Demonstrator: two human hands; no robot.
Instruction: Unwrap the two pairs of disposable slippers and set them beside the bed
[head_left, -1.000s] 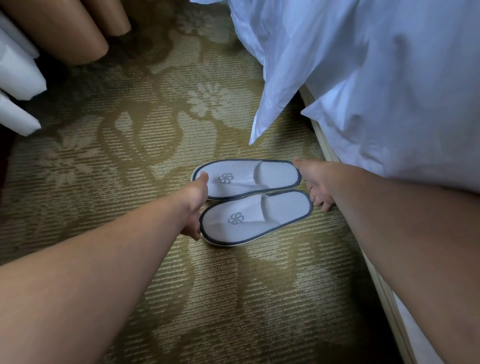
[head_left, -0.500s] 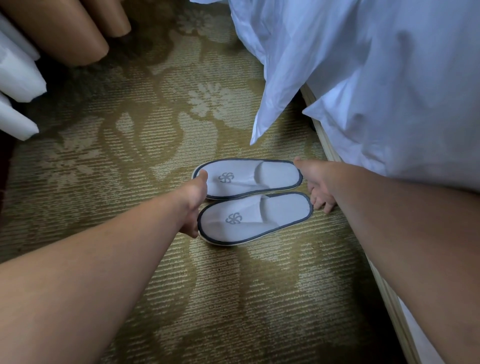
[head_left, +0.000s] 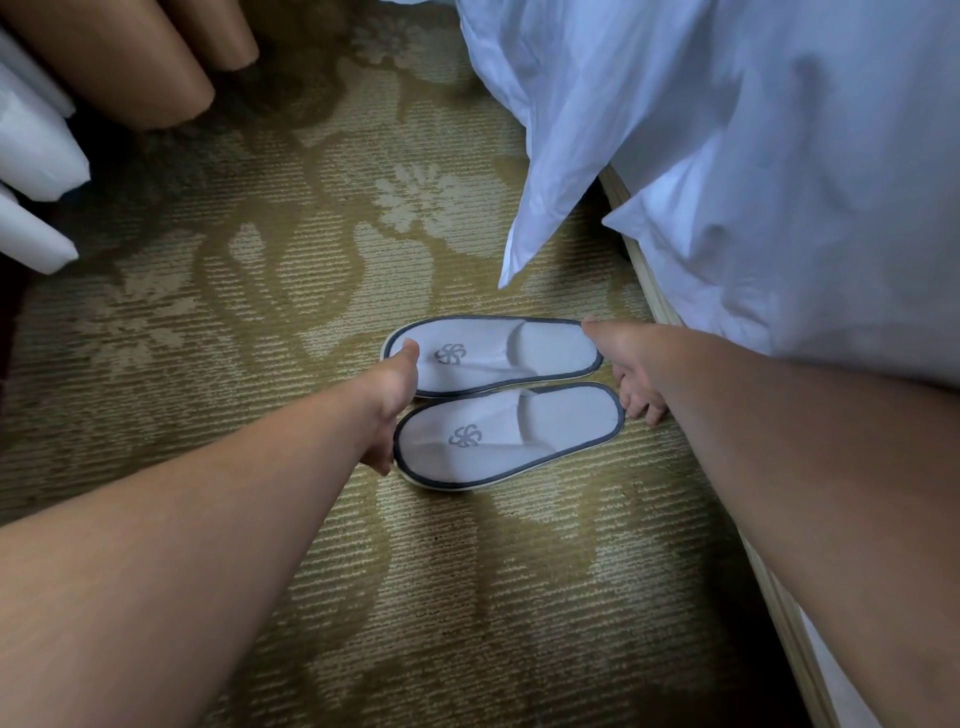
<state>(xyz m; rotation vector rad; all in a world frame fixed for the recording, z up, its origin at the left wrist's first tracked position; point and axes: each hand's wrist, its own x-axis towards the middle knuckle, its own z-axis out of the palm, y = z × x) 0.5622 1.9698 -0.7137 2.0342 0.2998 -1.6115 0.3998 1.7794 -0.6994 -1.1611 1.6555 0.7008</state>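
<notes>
Two white disposable slippers with dark grey trim and a grey pinwheel logo lie side by side on the carpet, toes to the left. The far slipper (head_left: 545, 348) and the near slipper (head_left: 550, 423) almost touch. My left hand (head_left: 389, 405) clasps the toe ends, thumb on the far slipper's toe and fingers against the near one's toe. My right hand (head_left: 631, 364) clasps the heel ends, thumb on the far heel and fingers curled beside the near heel. No wrapper is in view, and only one pair shows.
The bed's white duvet (head_left: 753, 156) hangs over the right side, one corner drooping just above the slippers. The pale bed base edge (head_left: 649, 280) runs down the right. Tan curtain folds (head_left: 130, 62) and white sheer folds (head_left: 36, 140) stand top left on patterned olive carpet (head_left: 260, 312).
The near slipper has slid a little to the left under my left hand. Both hands stay at the slippers' ends, hardly moved.
</notes>
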